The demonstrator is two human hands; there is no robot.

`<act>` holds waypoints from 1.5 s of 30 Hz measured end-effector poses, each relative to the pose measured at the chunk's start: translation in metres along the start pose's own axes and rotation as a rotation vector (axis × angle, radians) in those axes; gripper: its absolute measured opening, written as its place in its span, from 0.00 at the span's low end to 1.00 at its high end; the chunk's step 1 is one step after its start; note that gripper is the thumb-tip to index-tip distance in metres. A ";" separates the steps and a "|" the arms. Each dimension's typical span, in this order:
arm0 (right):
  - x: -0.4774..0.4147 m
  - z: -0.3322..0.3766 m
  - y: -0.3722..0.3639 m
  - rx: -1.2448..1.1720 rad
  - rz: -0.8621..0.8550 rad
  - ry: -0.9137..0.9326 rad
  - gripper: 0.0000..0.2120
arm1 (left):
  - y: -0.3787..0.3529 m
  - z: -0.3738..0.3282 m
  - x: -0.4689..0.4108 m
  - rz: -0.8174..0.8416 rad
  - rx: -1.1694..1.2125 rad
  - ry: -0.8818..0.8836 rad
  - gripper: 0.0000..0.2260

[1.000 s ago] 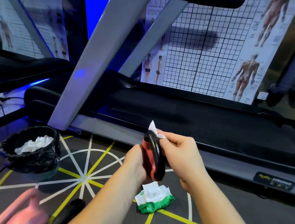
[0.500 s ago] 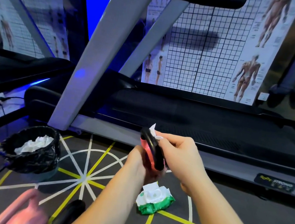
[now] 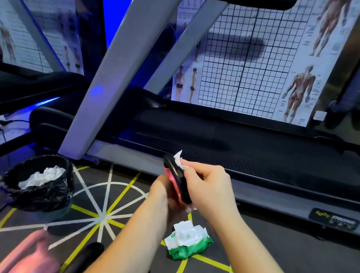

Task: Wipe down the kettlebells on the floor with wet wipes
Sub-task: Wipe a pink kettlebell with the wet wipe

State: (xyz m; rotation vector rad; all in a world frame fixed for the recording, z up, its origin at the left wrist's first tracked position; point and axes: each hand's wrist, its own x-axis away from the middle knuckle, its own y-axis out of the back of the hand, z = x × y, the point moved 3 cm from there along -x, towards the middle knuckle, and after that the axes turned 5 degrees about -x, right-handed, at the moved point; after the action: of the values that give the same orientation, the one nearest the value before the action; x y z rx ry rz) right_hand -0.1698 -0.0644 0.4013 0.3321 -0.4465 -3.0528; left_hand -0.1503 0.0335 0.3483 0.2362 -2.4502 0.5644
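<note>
Above floor [image 3: 298, 248], kettlebell [image 3: 175, 178] in left grip [image 3: 159, 191], wipe [image 3: 179, 159] in right grip [image 3: 209, 189]

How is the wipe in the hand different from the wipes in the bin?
The held wipe is up in the air, pinched by the right hand against the black handle of the red kettlebell; the binned wipes lie in the black-lined bin on the floor. Only a small corner of the held wipe shows; the binned wipes make a crumpled heap. Both are white.
</note>
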 end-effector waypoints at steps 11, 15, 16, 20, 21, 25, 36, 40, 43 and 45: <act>0.001 -0.002 0.002 0.087 0.026 0.053 0.15 | 0.014 -0.003 -0.020 -0.108 0.091 0.078 0.14; 0.004 0.006 0.001 0.026 0.059 0.042 0.12 | 0.013 -0.005 -0.023 -0.016 0.135 0.041 0.10; 0.006 0.007 0.000 0.020 0.075 0.039 0.12 | 0.015 -0.006 -0.023 -0.039 0.141 0.081 0.08; 0.007 0.003 -0.003 0.077 0.120 0.020 0.14 | 0.023 -0.007 -0.026 -0.149 0.380 0.227 0.11; 0.007 0.002 -0.003 0.089 0.124 0.014 0.15 | 0.023 -0.006 -0.027 -0.167 0.385 0.232 0.08; 0.007 0.005 -0.001 0.129 0.161 0.063 0.17 | 0.021 -0.005 -0.024 -0.149 0.335 0.213 0.10; 0.007 -0.005 -0.004 0.487 0.324 0.106 0.21 | 0.035 -0.005 -0.042 -0.135 0.347 0.117 0.06; 0.008 0.001 0.001 0.372 0.328 0.101 0.21 | 0.031 -0.006 -0.038 -0.106 0.336 0.110 0.07; 0.008 0.002 0.003 0.313 0.337 0.109 0.22 | 0.033 -0.006 -0.033 -0.087 0.352 0.148 0.11; 0.006 -0.003 -0.001 0.355 0.343 0.110 0.21 | 0.032 -0.006 -0.027 -0.084 0.369 0.149 0.07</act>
State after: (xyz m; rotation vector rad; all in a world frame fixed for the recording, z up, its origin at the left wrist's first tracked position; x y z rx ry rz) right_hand -0.1749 -0.0649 0.3967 0.3855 -0.9329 -2.6014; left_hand -0.1350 0.0654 0.3260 0.4272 -2.1688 0.9598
